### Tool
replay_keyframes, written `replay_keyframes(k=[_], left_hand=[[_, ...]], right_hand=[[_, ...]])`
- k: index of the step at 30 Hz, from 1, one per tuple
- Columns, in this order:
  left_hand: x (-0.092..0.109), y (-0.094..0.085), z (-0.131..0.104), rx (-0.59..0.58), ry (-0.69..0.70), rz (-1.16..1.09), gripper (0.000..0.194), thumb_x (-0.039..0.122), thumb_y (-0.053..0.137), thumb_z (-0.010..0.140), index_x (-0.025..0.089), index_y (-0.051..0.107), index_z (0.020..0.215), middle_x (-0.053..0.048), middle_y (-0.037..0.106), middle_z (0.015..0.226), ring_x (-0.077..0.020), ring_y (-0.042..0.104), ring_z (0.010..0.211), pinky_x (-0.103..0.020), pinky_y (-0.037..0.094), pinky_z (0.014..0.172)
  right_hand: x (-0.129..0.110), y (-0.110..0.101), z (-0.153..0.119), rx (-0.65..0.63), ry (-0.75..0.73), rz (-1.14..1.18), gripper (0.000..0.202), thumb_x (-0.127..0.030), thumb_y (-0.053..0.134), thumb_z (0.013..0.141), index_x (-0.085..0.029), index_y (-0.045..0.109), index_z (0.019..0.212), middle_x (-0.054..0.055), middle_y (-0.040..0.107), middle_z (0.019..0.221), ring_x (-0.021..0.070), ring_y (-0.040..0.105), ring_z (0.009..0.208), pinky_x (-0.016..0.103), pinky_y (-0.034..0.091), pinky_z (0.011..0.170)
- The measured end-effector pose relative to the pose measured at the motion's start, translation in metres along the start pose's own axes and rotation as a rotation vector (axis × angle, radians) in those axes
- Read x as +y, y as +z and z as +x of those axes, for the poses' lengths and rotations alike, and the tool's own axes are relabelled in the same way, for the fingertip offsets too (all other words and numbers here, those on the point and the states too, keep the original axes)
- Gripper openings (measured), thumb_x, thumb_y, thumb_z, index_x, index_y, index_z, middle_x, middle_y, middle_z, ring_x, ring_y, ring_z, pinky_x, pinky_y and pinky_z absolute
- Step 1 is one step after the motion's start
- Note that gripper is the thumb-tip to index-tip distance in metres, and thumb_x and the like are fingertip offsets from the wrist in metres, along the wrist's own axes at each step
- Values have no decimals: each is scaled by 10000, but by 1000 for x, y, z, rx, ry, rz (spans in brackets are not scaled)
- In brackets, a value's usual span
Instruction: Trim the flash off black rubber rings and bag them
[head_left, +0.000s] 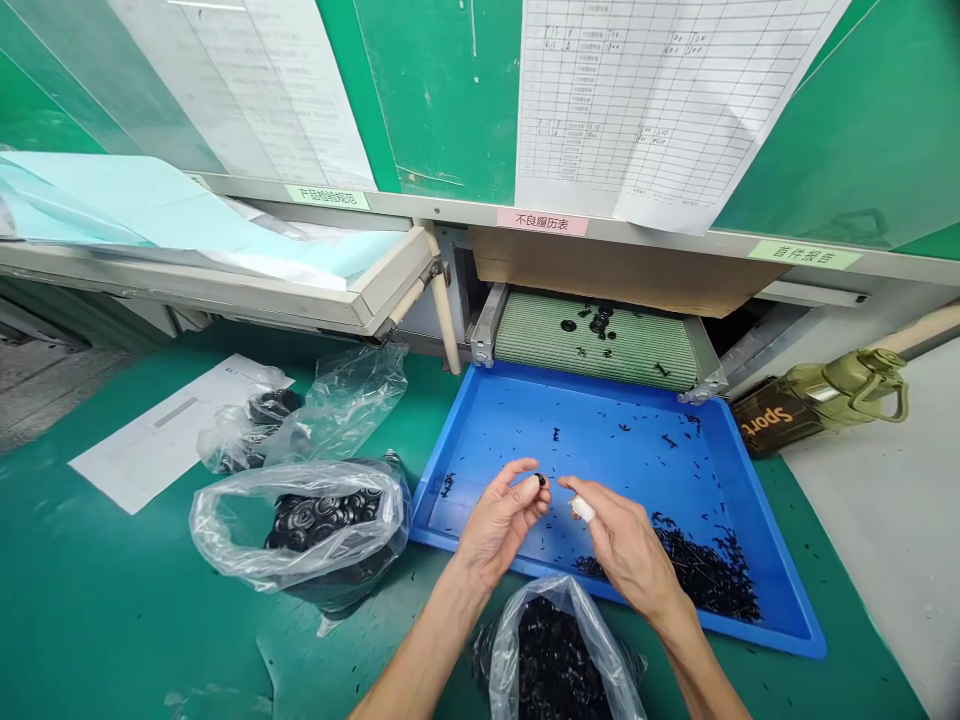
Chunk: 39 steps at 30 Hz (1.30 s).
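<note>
My left hand [504, 515] is over the blue tray [480, 450], pinching a small round black part [540, 480] between thumb and fingertips. Just to the right of it, my right hand [626, 540] has its index finger stretched towards that part, apart from it. White wrapping [582, 508] covers a fingertip of the right hand, and I see nothing held there. Below the hands, an open clear bag [504, 650] is full of small black pieces [559, 650]. Left of the tray, another open bag [225, 540] contains black ring-like parts [322, 515].
A green conveyor belt [525, 335] carrying black parts ends above the tray's far edge. Thin black scraps [712, 575] are heaped at the tray's near right. Left lie a paper sheet [142, 455] and a smaller bag [240, 430]. A green bottle [817, 395] lies right.
</note>
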<state>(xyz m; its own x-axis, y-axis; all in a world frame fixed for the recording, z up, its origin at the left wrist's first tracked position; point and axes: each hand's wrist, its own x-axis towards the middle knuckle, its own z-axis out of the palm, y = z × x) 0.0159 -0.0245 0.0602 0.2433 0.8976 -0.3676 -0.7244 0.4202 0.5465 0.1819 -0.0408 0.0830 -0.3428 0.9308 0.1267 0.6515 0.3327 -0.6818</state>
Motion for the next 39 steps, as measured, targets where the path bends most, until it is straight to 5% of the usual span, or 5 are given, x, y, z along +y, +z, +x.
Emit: replay_keyframes(k=[15, 39], left_hand=[[-10, 7, -13, -20, 71, -19, 205, 194, 747, 688, 133, 587, 801, -35, 648, 830, -79, 592, 698, -159, 461, 605], [-13, 0, -12, 37, 65, -56, 245, 147, 778, 634, 123, 642, 836, -41, 675, 837, -81, 613, 698, -179, 487, 705]], right_hand=[[-25, 0, -17, 118, 4, -36, 343, -161, 330, 907, -220, 578, 1137, 49, 596, 876, 165, 561, 760, 271, 445, 694], [-21, 10, -20, 156, 15, -70, 329, -170, 356, 905, -223, 586, 1134, 35, 598, 877, 153, 560, 758, 260, 430, 682]])
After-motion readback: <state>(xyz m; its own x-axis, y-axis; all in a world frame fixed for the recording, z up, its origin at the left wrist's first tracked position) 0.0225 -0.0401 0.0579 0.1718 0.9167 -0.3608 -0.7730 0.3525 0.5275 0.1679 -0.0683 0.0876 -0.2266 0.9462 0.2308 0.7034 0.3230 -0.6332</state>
